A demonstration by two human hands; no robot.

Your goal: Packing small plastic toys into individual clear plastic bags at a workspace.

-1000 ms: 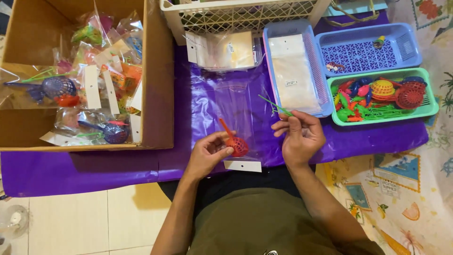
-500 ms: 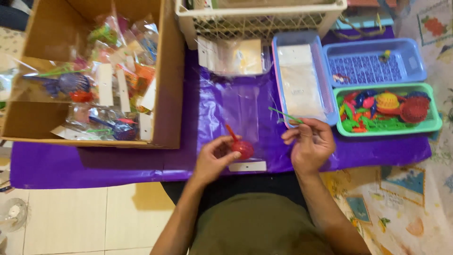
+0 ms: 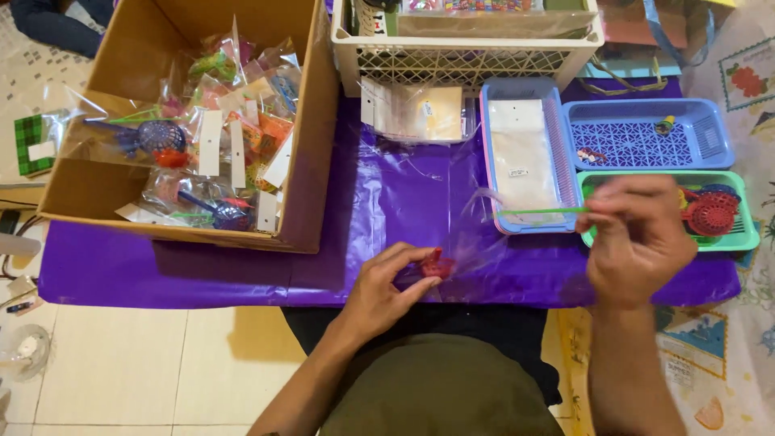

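At the far left a cardboard box (image 3: pixel 307 145) sits on the purple-covered counter (image 3: pixel 161 270), filled with clear packets of small coloured plastic toys (image 3: pixel 202 153). Just right of it, near the counter's front edge, the left hand (image 3: pixel 387 287) rests with its fingers curled, pinching a small red toy piece (image 3: pixel 437 266) inside a clear plastic bag (image 3: pixel 476 234) that lies on the purple sheet. Behind the bag, a white lattice basket (image 3: pixel 468 56) stands at the back, with flat clear packets (image 3: pixel 416 113) leaning against its front. Further right, a pale blue tray (image 3: pixel 488 145) holds a stack of empty clear bags. The right hand (image 3: pixel 638 242) is raised above the counter, fingers bunched, pinching the end of a thin green stick (image 3: pixel 537 211) that points left toward the bag's mouth. Beyond it lie a blue basket (image 3: pixel 718 137), almost empty, and a green basket (image 3: pixel 747 238) holding red and orange toy parts (image 3: pixel 710 214).
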